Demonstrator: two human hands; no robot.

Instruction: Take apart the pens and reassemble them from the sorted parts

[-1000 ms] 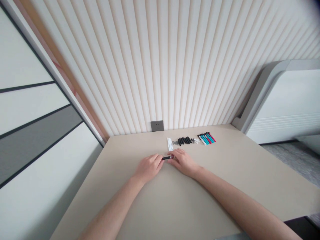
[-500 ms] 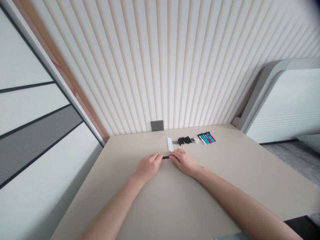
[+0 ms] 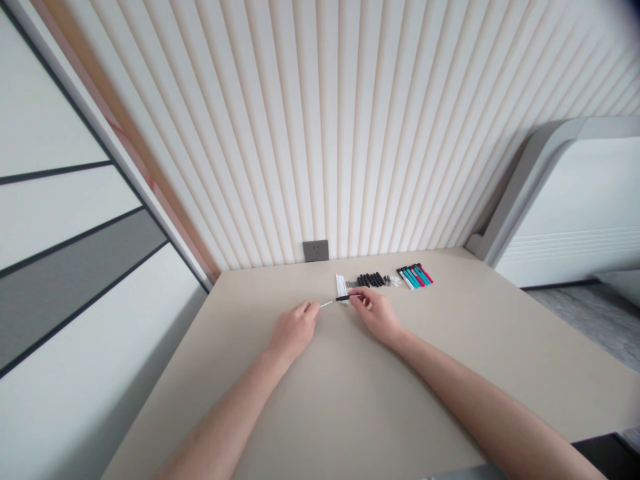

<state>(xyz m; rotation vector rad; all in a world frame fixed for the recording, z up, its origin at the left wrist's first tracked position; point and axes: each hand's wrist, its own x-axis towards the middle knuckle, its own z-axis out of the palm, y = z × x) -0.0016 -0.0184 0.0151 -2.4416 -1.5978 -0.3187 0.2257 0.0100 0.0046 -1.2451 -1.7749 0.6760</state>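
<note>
Thin white rod (image 3: pixel 326 304), slanted; tip just beside end of black tube (image 3: pixel 343 298).

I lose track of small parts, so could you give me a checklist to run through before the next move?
1. White refill gripped by the left hand: ok.
2. Black pen barrel gripped by the right hand: ok.
3. Refill and barrel apart: ok, a small gap shows.
4. Row of white rods fully visible: not ok, the barrel crosses its near part.
5. Coloured barrels lying side by side: ok.
6. Barrel's inside: cannot tell.
</note>
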